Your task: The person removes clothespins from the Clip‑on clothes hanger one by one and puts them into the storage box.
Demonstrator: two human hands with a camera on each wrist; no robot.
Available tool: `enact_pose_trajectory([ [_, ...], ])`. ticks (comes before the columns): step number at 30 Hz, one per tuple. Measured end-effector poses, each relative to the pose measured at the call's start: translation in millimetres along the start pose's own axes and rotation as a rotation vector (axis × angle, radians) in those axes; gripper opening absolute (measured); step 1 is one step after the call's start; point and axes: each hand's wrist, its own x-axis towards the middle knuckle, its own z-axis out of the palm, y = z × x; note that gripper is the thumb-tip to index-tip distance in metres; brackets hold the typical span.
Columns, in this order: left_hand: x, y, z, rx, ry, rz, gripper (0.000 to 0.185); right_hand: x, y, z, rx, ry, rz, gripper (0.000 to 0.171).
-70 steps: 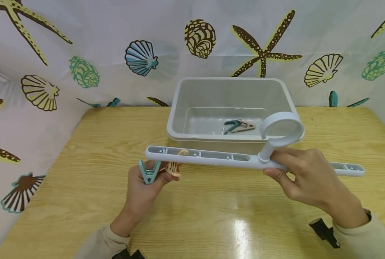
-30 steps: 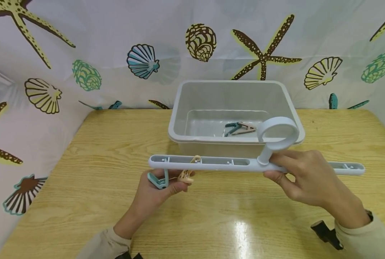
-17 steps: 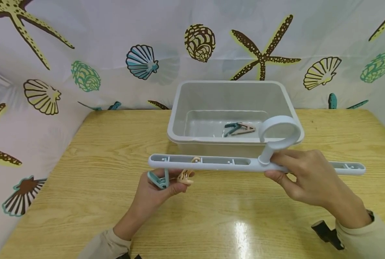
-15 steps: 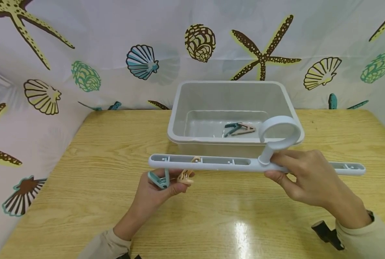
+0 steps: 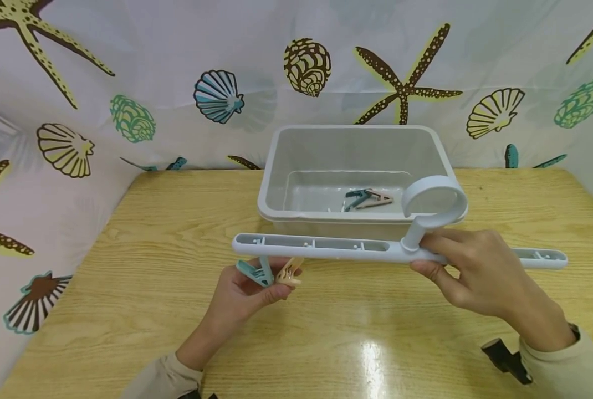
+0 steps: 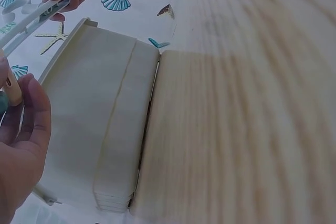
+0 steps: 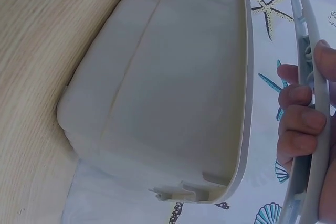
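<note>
In the head view my right hand (image 5: 476, 277) grips the middle of a pale blue-grey plastic hanger bar (image 5: 346, 254), just beside the base of its round hook (image 5: 438, 216). The bar is held level in front of the bin, its slotted side showing small inner pegs. Under its left part is my left hand (image 5: 239, 296), which pinches a peach clothes peg (image 5: 290, 272) between thumb and fingers. A teal clothes peg (image 5: 264, 275) sits in the same hand, its upper end at the bar's underside. In the right wrist view, the fingers (image 7: 302, 119) wrap around the bar.
A light grey bin (image 5: 356, 128) stands behind the hanger on the wooden table (image 5: 187, 205). Inside it lie a dark teal peg (image 5: 357, 198) and a peach peg (image 5: 378, 198). A cloth printed with shells and starfish (image 5: 256, 33) hangs behind and at the sides.
My left hand has moved right and slightly down beneath the bar, and the teal peg has turned in it. The peach peg's curved end, earlier visible in the bar's slot, no longer shows there.
</note>
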Motion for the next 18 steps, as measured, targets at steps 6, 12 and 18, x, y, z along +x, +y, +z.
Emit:
enact_pose_trajectory([
  [6,0.6,-3.2,-2.1,-0.027,-0.027,0.01,0.033,0.3,0.5,-1.1,-0.004,-0.004,0.01,0.047],
  [12,0.8,-4.2,-3.7,-0.047,-0.033,-0.001,0.032,-0.6,2.1,-1.6,-0.013,0.02,0.001,0.048],
  [18,0.8,-5.7,-4.4,-0.067,-0.039,-0.018,0.031,-1.0,2.9,-2.4,-0.017,0.021,0.002,0.05],
])
